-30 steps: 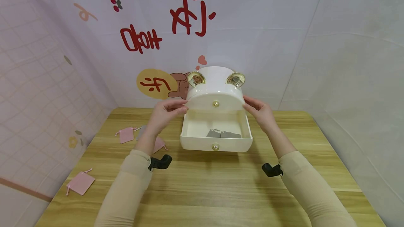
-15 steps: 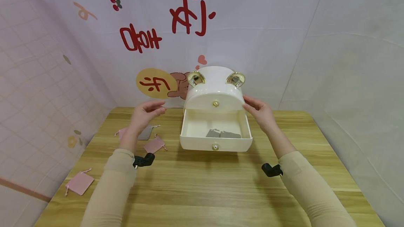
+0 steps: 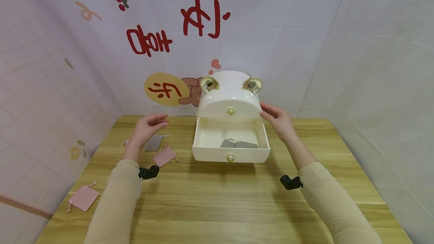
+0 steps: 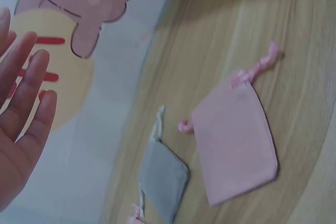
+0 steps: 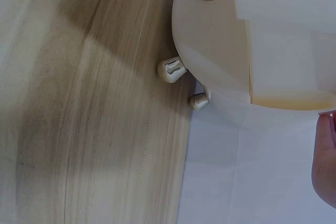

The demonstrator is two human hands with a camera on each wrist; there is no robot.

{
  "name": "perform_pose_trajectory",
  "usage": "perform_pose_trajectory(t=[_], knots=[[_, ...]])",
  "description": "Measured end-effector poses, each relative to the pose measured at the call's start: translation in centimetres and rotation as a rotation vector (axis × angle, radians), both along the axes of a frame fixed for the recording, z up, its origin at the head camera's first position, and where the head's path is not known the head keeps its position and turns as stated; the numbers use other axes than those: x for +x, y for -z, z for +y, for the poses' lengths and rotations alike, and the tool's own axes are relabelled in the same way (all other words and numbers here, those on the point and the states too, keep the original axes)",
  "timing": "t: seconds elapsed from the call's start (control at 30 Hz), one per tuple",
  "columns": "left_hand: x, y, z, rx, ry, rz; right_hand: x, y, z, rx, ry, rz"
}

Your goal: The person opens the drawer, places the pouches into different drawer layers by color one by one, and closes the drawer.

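A white storage box with gold ear-like rings and gold knobs stands at the table's back. Its lower drawer is pulled out, and grey drawstring pouches lie inside. My right hand touches the box's right side with extended fingers and thumb. To the left, my left hand hovers with relaxed fingers, holding nothing. Near it on the table lie a grey drawstring pouch and a pink drawstring pouch. Another pink pouch behind the hand is mostly hidden in the head view.
One more pink pouch lies near the left edge of the wooden table. White cloth with red characters hangs behind the box. Small gold feet hold the box above the tabletop.
My left hand has left the box's left side and moved left, over the pouches. The right hand stays at the box, and the drawer has not moved.
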State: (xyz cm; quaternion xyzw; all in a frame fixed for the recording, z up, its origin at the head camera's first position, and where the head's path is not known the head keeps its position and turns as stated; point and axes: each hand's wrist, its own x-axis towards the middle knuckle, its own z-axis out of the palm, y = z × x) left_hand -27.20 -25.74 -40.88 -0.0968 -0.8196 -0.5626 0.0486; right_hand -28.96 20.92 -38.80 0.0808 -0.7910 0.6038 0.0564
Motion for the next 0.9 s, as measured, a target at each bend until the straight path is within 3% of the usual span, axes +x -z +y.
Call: perform_pose_trajectory(t=[0.27,0.53,0.9], knots=[[-0.6,1.1,-0.9,-0.010,-0.007,-0.033,0.0,0.1,0.1,-0.012,-0.004,-0.003],[-0.8,2.7,-1.9,-0.173,-0.032,-0.104,0.1,-0.1,0.0,-0.027,-0.018,-0.014],[-1.2,5.0,-3.1,-0.265,-0.045,-0.063,-0.1,0.1,0.0,-0.020,-0.007,-0.017]])
